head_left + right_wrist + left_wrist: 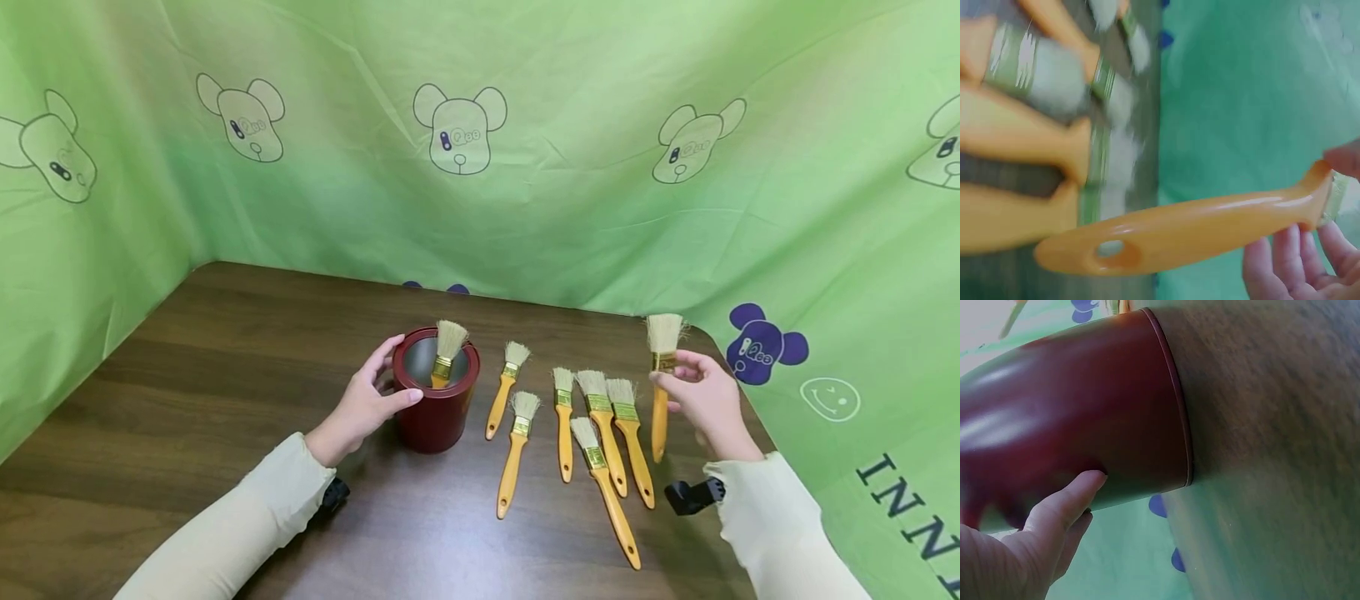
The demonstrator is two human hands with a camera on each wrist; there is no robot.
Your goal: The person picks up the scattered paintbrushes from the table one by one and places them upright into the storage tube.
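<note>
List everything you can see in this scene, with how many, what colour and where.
Cup: one, dark red, on the table left of centre.
Brush in cup: one, orange handle, bristles up.
Loose brushes: six, orange handles, lying on the table right of the cup.
Held brush: one, orange handle, upright at the right.
Table: one, dark brown wood.
Cloth backdrop: green, bear prints, behind and at both sides.
Left hand: grips the cup's side.
Right hand: pinches the held brush near its ferrule.
</note>
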